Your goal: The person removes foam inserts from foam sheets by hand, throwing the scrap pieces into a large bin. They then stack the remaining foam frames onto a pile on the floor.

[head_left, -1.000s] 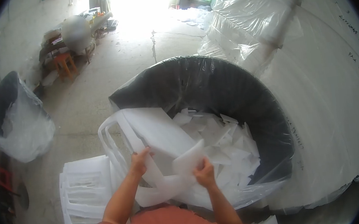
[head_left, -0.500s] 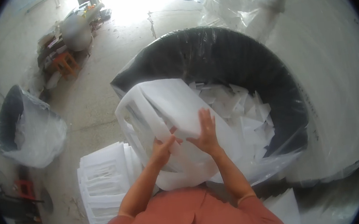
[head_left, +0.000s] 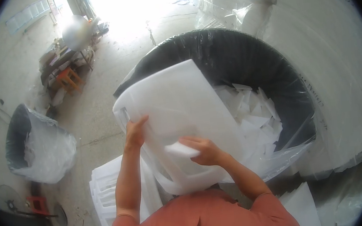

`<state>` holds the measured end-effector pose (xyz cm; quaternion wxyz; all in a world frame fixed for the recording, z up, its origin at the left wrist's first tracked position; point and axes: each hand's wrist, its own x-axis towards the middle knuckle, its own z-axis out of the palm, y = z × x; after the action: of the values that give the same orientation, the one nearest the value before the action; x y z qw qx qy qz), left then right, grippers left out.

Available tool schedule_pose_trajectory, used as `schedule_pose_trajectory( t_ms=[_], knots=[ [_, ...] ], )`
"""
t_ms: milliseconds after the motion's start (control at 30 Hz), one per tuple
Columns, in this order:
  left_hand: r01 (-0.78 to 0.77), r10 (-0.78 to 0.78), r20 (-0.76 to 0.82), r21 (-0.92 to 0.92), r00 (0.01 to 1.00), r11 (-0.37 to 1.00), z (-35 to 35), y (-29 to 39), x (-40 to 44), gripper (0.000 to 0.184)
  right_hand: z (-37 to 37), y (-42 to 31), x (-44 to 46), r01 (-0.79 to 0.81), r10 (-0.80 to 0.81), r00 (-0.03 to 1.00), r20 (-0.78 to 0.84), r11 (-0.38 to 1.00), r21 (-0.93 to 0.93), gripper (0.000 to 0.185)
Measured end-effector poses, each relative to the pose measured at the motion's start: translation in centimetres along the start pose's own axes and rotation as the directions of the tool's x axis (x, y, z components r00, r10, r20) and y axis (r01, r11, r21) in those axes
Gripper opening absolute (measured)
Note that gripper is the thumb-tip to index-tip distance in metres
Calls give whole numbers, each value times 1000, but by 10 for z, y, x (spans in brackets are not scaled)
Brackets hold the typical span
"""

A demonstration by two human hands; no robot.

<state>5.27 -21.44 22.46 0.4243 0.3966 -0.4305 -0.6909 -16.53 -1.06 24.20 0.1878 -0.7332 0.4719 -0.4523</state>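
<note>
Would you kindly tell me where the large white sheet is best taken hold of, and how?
Probably take the large white sheet by its left edge, from the left, thumb on top: the slot there leaves a narrow strip to close around, and the left hand grips just beside it. Its broad face offers little to pinch.

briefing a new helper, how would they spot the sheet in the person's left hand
Find the larger dark-walled bin, heaped with white scraps. At its near left side, the left hand grips a big white sheet. Unlike the small angular scraps, it is broad, with a slot near that hand.
</note>
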Motion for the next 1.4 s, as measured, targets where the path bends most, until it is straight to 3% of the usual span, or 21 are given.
schedule_pose_trajectory(
  t_ms=[33,67,100,133,167,233,333,400,433,533,600,633,700,733,867,1033,1100,1167,1233,1333,1400],
  knots=[
    [-22,22,-16,-12,1000,1000,0,-4,0,45,-9,-7,-4,-57,55,998,22,983,173,54],
    [-39,39,-21,-27,999,999,-1,-9,-2,46,-21,3,-16,-214,209,977,43,956,202,50],
    [-58,57,-23,-44,998,997,0,-16,-3,46,-24,28,-24,-271,356,912,-204,896,353,49],
    [-74,73,-25,-62,997,995,5,-20,-7,47,-32,29,-17,-273,507,760,-406,817,508,49],
    [-81,79,-55,-40,995,996,10,-23,-11,42,-52,31,-9,166,774,465,-429,400,901,57],
    [-91,91,-119,3,989,996,26,-22,-27,32,-53,47,-14,0,572,613,-545,690,724,72],
    [-83,87,-100,44,991,996,37,-28,-41,31,-42,88,-19,-107,228,827,-514,961,255,98],
    [-70,71,-110,12,991,997,55,-28,-52,31,-34,64,-9,-135,66,944,-324,971,-196,103],
    [-50,50,-119,2,992,999,59,-31,-62,31,-17,28,-1,-136,59,981,-183,886,-443,101],
    [12,-6,70,-84,998,996,60,-16,-81,37,26,50,3,-125,56,988,-141,832,-541,88],
    [71,-48,132,-175,990,982,45,-6,-79,44,33,51,3,-54,-42,980,-197,888,-457,79],
    [6,13,106,-178,994,984,35,-3,-72,44,37,45,1,-21,-78,972,-223,913,-408,75],
    [-116,126,43,-183,991,976,22,6,-54,44,36,24,2,58,-100,988,-115,944,-325,69],
    [-83,82,-8,-141,997,987,18,9,-52,44,34,9,1,93,-113,992,-59,956,-277,66],
    [-44,30,-141,-97,990,994,-2,3,-47,43,9,-2,-19,-188,158,980,122,934,303,57],
    [-55,34,-176,-114,984,992,-4,-6,-57,42,-7,-1,12,-191,216,947,-238,974,123,92],
    [-15,5,-100,-106,995,994,9,-8,-63,41,-7,-10,30,-151,101,944,-313,979,-139,107],
    [-30,29,-24,-31,999,999,35,-9,-81,42,15,-7,45,-72,-47,978,-202,837,-543,118],
    [-17,17,44,-6,999,1000,48,-1,-93,42,30,24,50,-90,-203,893,-401,793,-602,104],
    [-5,8,79,-34,997,999,44,4,-96,43,10,18,46,-76,-65,865,-498,963,-258,85],
    [-19,19,-2,-9,1000,1000,26,4,-80,42,-28,25,35,-340,415,856,-308,901,269,61]
  ],
)
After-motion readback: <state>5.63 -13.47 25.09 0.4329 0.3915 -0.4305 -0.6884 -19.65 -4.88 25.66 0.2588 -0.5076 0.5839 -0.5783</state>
